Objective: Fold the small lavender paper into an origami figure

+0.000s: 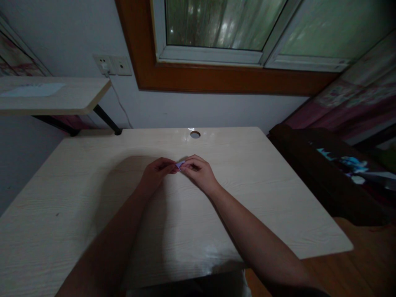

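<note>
A small purple piece of folded paper (180, 164) is pinched between my two hands, above the middle of the pale wood-grain table (256, 206). My left hand (158, 171) grips its left end between thumb and fingers. From the other side, my right hand (199, 170) holds the right part with thumb and fingertips. One pointed corner of the paper shows between the fingertips; the rest is covered by my fingers, so its full shape is hidden.
A raised shelf (77, 97) on black legs stands at the back left, with a paper sheet (32, 90) on it. Near the back edge is a round cable hole (195, 135). A white cord (119, 99) hangs from the wall socket (105, 65). Dark furniture (312, 173) stands at the right.
</note>
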`<state>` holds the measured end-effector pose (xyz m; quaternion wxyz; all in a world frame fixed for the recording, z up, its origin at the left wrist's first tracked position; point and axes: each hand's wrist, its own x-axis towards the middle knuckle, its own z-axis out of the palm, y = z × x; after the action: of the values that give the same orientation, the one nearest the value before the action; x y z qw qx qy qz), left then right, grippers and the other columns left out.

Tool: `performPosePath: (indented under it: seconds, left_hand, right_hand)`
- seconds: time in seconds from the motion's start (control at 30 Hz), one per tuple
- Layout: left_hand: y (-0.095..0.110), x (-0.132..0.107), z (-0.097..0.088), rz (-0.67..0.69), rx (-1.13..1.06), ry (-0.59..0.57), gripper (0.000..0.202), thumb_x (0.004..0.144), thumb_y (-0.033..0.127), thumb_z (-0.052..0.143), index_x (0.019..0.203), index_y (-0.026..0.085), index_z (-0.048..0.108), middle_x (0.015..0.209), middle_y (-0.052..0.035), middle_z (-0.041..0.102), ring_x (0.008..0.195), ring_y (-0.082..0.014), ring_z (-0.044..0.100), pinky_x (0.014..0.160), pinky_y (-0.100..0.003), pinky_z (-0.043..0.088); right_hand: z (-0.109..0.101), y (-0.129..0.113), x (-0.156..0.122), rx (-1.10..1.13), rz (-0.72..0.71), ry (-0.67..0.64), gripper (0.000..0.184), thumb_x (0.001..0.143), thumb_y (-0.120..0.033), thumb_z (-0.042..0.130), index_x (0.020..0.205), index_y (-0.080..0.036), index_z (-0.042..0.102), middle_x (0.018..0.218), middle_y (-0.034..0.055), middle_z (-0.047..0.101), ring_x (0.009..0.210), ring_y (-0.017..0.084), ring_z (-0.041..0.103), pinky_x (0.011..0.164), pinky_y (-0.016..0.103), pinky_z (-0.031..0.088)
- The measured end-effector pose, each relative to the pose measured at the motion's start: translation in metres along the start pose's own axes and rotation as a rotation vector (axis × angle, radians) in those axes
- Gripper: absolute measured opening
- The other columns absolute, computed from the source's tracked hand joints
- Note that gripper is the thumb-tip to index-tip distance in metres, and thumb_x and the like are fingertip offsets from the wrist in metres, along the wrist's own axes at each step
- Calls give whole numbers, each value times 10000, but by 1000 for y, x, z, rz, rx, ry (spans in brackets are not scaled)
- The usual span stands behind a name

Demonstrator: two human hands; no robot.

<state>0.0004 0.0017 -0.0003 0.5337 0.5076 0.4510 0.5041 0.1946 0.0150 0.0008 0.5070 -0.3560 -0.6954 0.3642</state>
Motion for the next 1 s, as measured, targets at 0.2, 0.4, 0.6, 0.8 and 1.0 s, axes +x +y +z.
performPosePath:
  seconds: [0.2,0.4,0.6,0.8,1.0]
  left_hand:
    - [-4,1,-2,39,79,1,288,742,415,784,888,175,720,822,-48,764,766,-194,727,806,-355,592]
    - [-5,0,-2,70,161,-8,263,763,417,767,882,186,732,791,-36,755,755,-186,715,775,-320,576]
    - [0,-1,-1,66,161,-5,234,792,409,740,868,188,738,782,-34,752,753,-181,714,768,-306,569]
    - [3,-2,1,37,115,17,242,776,404,753,859,178,729,785,-38,757,744,-185,720,772,-322,578]
    - [-1,0,-2,44,121,5,266,777,424,746,876,177,733,803,-48,764,762,-196,727,786,-337,586]
  right_hand:
    - [1,3,-1,-31,-1,-28,129,852,-335,722,845,-206,724,918,56,677,748,135,618,628,258,505]
    - [2,3,-1,-64,-14,-45,167,851,-368,723,827,-202,719,914,59,685,737,138,624,632,264,511]
    - [2,3,-1,-66,-25,-45,135,851,-344,731,832,-210,727,907,56,689,767,149,634,655,275,511]
    - [2,4,0,-69,-26,-53,124,872,-336,710,860,-215,732,915,56,698,797,157,646,680,287,518]
    - [1,5,0,-68,-32,-50,126,872,-338,710,855,-216,734,914,54,696,814,159,646,685,284,516]
